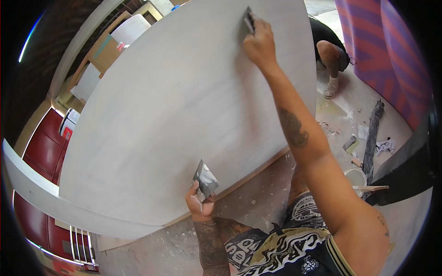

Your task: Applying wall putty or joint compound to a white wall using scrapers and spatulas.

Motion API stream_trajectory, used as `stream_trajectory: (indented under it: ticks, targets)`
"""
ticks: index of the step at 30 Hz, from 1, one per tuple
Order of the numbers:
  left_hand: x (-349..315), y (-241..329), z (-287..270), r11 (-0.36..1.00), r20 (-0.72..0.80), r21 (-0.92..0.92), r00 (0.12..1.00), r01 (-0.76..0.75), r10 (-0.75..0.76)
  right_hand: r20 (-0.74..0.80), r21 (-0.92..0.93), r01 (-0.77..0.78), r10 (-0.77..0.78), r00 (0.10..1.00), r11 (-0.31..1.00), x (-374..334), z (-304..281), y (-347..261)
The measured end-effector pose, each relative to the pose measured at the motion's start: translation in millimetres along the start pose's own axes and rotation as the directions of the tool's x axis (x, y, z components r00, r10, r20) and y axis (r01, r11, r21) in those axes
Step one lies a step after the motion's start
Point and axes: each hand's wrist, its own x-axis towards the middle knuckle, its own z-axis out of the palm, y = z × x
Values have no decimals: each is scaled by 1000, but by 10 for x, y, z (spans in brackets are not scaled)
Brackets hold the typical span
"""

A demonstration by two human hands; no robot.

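The left hand [200, 202] closes around a white-patched, grey metal flat blade [206, 179], which projects beyond the grip. The right hand [259, 43] clasps a dark, thin-bladed scraper [249, 20]; behind this grip stands a broad, pale-grey panel [184, 101]. Both tools are likely light and stiff: hold by the base. Count: two tools, one panel.

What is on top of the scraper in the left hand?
A whitish patch, probably paste, shows on the face of the scraper. The left hand hides part of its lower end, and its underside cannot be seen.
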Motion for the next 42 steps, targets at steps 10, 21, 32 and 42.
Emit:
stream_trajectory:
  ticks: [10,21,32,42]
  targets:
    - [50,102,-33,990,0,-125,998,-58,59,165,156,-5,-21,986,988,-1222,321,-1659]
    - [106,190,47,942,241,-261,959,210,-147,626,615,-157,-357,693,773,-1881,-719,-1521]
    - [49,-20,749,179,566,606,579,-775,587,879,11,-982,469,-81,-190,-2252,-1507,-666]
    - [319,-340,686,-563,880,392,476,-728,-3,628,559,-827,684,371,-65,-882,-1321,-35]
